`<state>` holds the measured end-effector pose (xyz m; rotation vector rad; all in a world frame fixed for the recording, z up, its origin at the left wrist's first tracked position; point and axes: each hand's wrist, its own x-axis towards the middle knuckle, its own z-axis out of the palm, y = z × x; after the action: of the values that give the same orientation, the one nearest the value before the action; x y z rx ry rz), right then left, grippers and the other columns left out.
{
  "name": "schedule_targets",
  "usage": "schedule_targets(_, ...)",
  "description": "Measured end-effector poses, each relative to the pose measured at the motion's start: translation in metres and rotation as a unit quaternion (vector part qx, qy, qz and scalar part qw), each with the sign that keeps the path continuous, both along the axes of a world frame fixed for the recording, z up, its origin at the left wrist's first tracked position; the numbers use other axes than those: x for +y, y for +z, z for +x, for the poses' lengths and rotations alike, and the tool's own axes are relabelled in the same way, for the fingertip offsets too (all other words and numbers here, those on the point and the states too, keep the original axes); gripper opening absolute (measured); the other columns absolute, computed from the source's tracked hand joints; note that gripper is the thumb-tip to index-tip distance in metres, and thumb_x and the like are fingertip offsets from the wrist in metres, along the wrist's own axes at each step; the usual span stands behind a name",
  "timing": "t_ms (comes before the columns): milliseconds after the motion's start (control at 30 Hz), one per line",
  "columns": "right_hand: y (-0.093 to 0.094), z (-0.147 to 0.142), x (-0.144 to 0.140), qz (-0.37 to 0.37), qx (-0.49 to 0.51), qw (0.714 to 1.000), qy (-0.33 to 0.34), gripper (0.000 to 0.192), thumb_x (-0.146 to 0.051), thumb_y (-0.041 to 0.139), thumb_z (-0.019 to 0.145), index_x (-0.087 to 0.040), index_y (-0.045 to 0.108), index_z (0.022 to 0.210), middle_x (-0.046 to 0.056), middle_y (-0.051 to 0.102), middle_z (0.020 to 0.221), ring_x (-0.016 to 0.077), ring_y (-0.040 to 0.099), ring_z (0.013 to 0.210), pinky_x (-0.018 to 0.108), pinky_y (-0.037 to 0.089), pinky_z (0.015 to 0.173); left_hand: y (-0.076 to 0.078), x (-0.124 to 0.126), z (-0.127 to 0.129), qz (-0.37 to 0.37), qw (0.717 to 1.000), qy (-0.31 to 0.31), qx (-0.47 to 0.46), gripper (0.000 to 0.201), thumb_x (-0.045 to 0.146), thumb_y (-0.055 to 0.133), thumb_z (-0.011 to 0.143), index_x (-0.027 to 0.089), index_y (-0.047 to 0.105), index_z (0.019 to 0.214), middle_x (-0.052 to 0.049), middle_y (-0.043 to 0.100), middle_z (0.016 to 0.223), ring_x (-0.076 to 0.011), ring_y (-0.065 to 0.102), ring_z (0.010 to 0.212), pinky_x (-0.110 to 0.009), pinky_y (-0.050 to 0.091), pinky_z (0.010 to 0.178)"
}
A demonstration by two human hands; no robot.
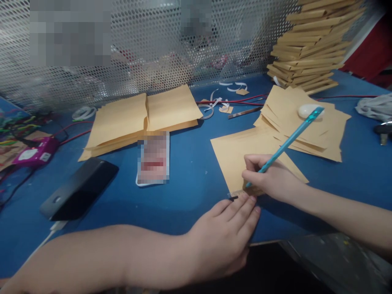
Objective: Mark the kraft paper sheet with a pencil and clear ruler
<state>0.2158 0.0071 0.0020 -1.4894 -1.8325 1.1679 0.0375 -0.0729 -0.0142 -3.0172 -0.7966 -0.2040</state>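
My right hand (272, 177) grips a light blue pen (288, 141), its tip down on the near edge of a brown paper envelope (239, 153) lying on the blue table (190, 179). My left hand (226, 232) lies flat with fingers together, its fingertips pressing on the envelope's near edge beside a small dark strip (233, 198). The left hand holds nothing.
A loose pile of brown envelopes (315, 126) with a white oval object (308, 109) lies behind the right hand. A tall stack of envelopes (309, 49) stands at the back right, and more envelopes (137, 118) lie at centre-left. A black power bank (79, 188), a card (153, 159) and red cables are to the left.
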Motion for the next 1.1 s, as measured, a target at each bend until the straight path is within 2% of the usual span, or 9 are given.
schedule_targets(400,0.001,-0.003,0.001,0.0,-0.003,1.0,0.012,0.026,-0.013,0.049,0.068,-0.021,0.029,0.054,-0.009,0.031,0.05,0.0078,0.034,0.047,0.022,0.024,0.043,0.0,-0.002,0.0,0.009,1.0,0.002,0.001,0.054,0.033,0.037,0.094,0.002,0.038,0.138,-0.017,0.035,0.147,-0.0278,0.034,0.135,-0.035,0.029,0.102)
schedule_targets(467,0.002,-0.002,0.001,0.017,0.004,1.0,0.01,0.026,-0.013,0.05,0.069,-0.022,0.03,0.054,-0.008,0.031,0.05,0.0083,0.033,0.048,0.023,0.025,0.043,0.0,-0.001,0.0,0.009,1.0,0.0,0.002,0.055,0.034,0.037,0.094,0.002,0.037,0.139,-0.017,0.034,0.147,-0.028,0.033,0.135,-0.035,0.029,0.103)
schedule_targets(567,0.007,0.001,0.004,0.079,0.017,0.996,-0.023,0.03,-0.021,0.056,0.073,-0.022,0.034,0.053,-0.008,0.035,0.05,0.0093,0.035,0.049,0.024,0.028,0.046,0.001,-0.001,-0.001,0.006,1.0,0.004,0.004,0.056,0.034,0.037,0.094,0.002,0.035,0.14,-0.017,0.032,0.148,-0.0273,0.032,0.135,-0.035,0.028,0.103)
schedule_targets(667,0.011,0.01,0.011,0.086,0.022,0.995,-0.039,0.031,-0.039,0.058,0.081,-0.022,0.046,0.058,-0.007,0.043,0.047,0.0103,0.039,0.046,0.025,0.031,0.045,0.004,0.001,-0.002,-0.013,1.0,0.001,0.01,0.058,0.038,0.037,0.095,0.003,0.033,0.141,-0.017,0.029,0.149,-0.0265,0.032,0.136,-0.034,0.029,0.103)
schedule_targets(800,0.008,0.026,0.027,0.063,-0.003,0.998,-0.007,0.037,-0.054,0.047,0.088,-0.021,0.06,0.078,-0.003,0.058,0.053,0.0118,0.046,0.045,0.026,0.034,0.045,0.009,0.002,-0.006,-0.048,0.999,-0.004,0.012,0.064,0.051,0.031,0.096,0.006,0.031,0.142,-0.014,0.029,0.15,-0.0243,0.032,0.136,-0.034,0.028,0.105)
schedule_targets(933,0.009,0.034,0.035,0.074,-0.041,0.996,0.034,0.044,-0.054,0.043,0.09,-0.019,0.06,0.07,0.001,0.062,0.06,0.0155,0.057,0.056,0.028,0.042,0.056,0.011,0.007,-0.01,-0.073,0.997,0.012,0.0,0.074,0.064,0.03,0.094,0.007,0.031,0.142,-0.014,0.03,0.149,-0.0248,0.031,0.136,-0.035,0.026,0.108)
schedule_targets(1100,0.02,0.035,0.031,0.095,-0.114,0.979,0.141,0.037,-0.045,0.044,0.091,-0.021,0.058,0.067,0.0,0.062,0.065,0.0179,0.058,0.065,0.029,0.041,0.063,0.01,0.015,-0.014,-0.104,0.993,0.041,-0.034,0.08,0.068,0.033,0.091,0.007,0.031,0.143,-0.016,0.03,0.149,-0.0271,0.031,0.136,-0.038,0.022,0.111)
